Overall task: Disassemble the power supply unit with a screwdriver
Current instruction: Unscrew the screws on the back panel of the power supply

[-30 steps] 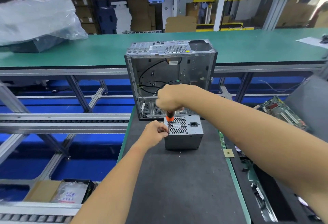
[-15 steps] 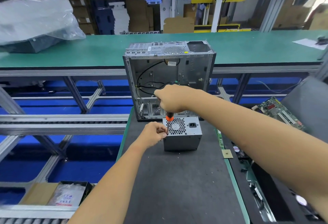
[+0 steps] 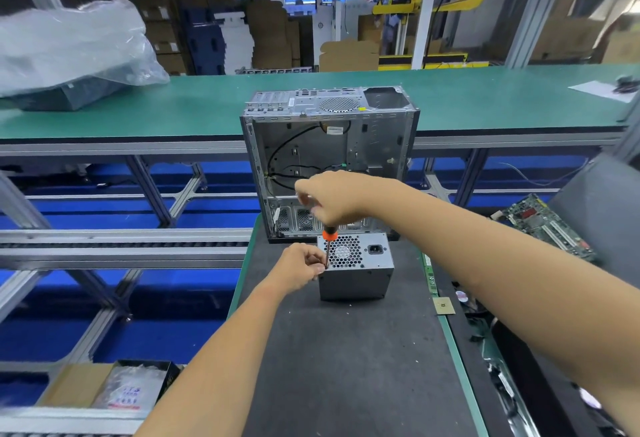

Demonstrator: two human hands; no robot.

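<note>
Grey steel power supply unit (image 3: 355, 268) is stood on a black mat (image 3: 346, 367), fan grille up, at 6 o'clock of an open computer case (image 3: 329, 159). An orange-collared screwdriver (image 3: 328, 246) is held upright by the right hand (image 3: 334, 199), fingers curled round its handle; its shaft is pinched at the unit's 9 o'clock edge by the left hand (image 3: 299, 265)

Your PSU (image 3: 355, 273) is matt grey sheet metal, its top a perforated grille. Your screwdriver (image 3: 328, 242) has a glossy orange plastic collar and a bare steel shaft. Behind it, the case (image 3: 329, 159) is dull galvanised metal. Your desk (image 3: 346, 367) wears a rough, matt dark mat. At upper left, the bag (image 3: 69, 45) is glossy, crinkled clear plastic.
</note>
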